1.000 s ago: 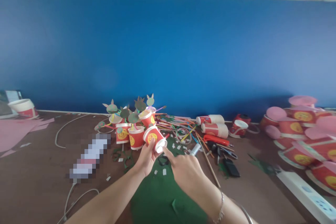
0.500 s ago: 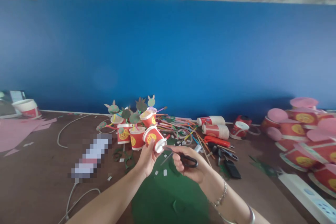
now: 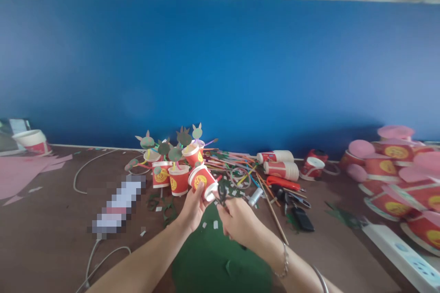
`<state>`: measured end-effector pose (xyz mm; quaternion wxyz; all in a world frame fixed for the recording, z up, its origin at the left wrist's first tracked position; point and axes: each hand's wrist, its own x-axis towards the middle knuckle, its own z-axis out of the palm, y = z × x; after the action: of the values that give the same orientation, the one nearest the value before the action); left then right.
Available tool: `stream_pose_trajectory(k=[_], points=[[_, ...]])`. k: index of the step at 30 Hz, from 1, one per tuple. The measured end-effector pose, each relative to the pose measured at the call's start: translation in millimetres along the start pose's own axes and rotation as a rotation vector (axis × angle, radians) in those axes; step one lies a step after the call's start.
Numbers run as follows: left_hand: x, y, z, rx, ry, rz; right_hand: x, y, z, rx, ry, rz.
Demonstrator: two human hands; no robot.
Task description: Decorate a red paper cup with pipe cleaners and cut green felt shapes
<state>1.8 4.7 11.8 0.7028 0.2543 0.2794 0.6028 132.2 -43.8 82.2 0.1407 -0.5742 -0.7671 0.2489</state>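
Observation:
Tilted over the table's middle, a red and white paper cup (image 3: pixel 203 181) is held in my left hand (image 3: pixel 193 208), its white base facing right. My right hand (image 3: pixel 237 219) is closed on black-handled scissors (image 3: pixel 222 191), right beside the cup's base; the blades are hard to make out there. Just behind and left stand several red cups (image 3: pixel 178 179) with green paper animal heads (image 3: pixel 184 137) on coloured stems. Beneath my hands lies a green sheet (image 3: pixel 220 256) with small white scraps on it.
Coloured sticks (image 3: pixel 237 160) lie behind my right hand. Further right are stacked cups (image 3: pixel 282 170), an orange-handled tool (image 3: pixel 283 183), keys and a black case (image 3: pixel 302 219). Pink-eared cups (image 3: pixel 381 167) and a power strip (image 3: pixel 402 249) are at far right. Pink paper (image 3: pixel 27 174) lies left.
My right hand has turned and moved slightly left and down, bringing the scissors upright beside the cup's base. The blades no longer extend across below the cup. My left hand still holds the cup.

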Motion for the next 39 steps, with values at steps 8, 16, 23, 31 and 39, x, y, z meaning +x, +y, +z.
stream_pose_trajectory(k=[8, 16, 23, 31, 39], points=[[4.0, -0.4, -7.7, -0.085, -0.009, -0.065, 12.2, 11.0, -2.6, 1.133, -0.211, 0.228], [5.0, 2.4, -8.1, -0.154, -0.087, -0.180, 11.4, 16.7, -3.7, 0.551, -0.078, 0.087], [0.3, 3.6, -6.7, -0.105, -0.074, -0.227, -1.7, 11.4, -5.3, -0.400, 0.097, -0.222], [-1.1, 3.9, -5.5, -0.125, -0.092, -0.202, 12.3, 19.4, -9.8, 0.730, -0.284, 0.117], [1.1, 2.0, -6.6, -0.100, -0.108, -0.193, 20.2, 30.6, -6.3, 0.998, -0.266, 0.225]])
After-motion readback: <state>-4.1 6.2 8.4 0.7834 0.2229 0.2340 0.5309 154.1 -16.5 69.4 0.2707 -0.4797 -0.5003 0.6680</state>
